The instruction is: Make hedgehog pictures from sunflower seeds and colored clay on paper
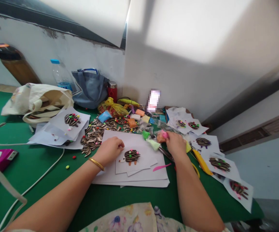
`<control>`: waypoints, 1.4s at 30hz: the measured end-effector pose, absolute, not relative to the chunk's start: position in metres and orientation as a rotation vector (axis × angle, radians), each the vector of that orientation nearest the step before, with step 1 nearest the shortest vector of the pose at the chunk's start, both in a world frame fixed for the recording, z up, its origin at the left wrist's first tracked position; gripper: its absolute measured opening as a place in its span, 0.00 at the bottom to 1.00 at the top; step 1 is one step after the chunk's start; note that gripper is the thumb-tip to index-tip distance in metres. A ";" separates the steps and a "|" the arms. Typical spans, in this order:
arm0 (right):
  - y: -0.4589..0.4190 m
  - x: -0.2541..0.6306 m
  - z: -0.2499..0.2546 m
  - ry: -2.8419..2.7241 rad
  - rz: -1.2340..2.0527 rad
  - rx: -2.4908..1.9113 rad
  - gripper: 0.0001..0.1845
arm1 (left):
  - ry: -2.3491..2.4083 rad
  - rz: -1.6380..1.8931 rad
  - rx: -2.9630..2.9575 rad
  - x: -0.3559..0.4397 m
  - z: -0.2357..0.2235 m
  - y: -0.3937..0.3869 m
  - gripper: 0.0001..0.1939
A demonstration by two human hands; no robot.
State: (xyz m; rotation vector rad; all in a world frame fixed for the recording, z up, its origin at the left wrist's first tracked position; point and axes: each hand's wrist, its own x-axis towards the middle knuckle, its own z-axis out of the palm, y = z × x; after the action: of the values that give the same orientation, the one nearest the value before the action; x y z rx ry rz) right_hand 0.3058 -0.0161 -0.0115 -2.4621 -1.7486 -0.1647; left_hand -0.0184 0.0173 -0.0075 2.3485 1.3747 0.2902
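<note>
My left hand (111, 149) rests at the left edge of a small white card (122, 167), its fingertips curled together; whatever they may hold is too small to make out. On that card is a hedgehog (132, 156) made of striped sunflower seeds on a dark body, with coloured dots, a pale face and orange-brown feet. My right hand (177, 145) is closed on a lump of pink modelling clay (164, 134), beside brown clay (160, 139). Green clay (145, 135) and a pale green packet (154, 144) lie left of it. A pink plastic knife (162, 167) lies on the white sheets.
Loose sunflower seeds (92, 137) are heaped behind my left hand. Finished hedgehog cards (219, 164) line the right edge, near a yellow cutter (202, 162). A phone (153, 100), blue bag (90, 90) and cream tote (40, 96) stand at the back. A white cable (45, 180) crosses the left.
</note>
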 end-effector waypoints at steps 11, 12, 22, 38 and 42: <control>-0.036 0.267 -0.005 -1.825 0.031 -1.801 0.17 | 1.424 0.158 2.402 -0.023 -0.007 0.020 0.09; -0.039 0.259 -0.006 -1.867 0.113 -1.777 0.16 | 1.431 0.155 2.390 -0.023 -0.007 0.020 0.08; -0.048 0.226 -0.015 -2.131 0.291 -1.906 0.16 | 1.461 0.153 2.290 -0.022 -0.001 0.018 0.03; -0.043 0.217 -0.022 -1.997 0.288 -1.962 0.05 | 1.480 0.198 2.195 -0.026 0.000 0.023 0.07; -0.045 0.216 -0.020 -2.022 0.271 -1.861 0.03 | 1.462 0.221 2.202 -0.028 -0.006 0.025 0.08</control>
State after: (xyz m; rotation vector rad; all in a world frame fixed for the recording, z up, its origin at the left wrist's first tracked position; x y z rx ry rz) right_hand 0.2164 -0.0453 -0.0195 -1.8606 -2.0219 0.2706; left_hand -0.0278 0.0253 -0.0059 2.2015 1.4621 0.2215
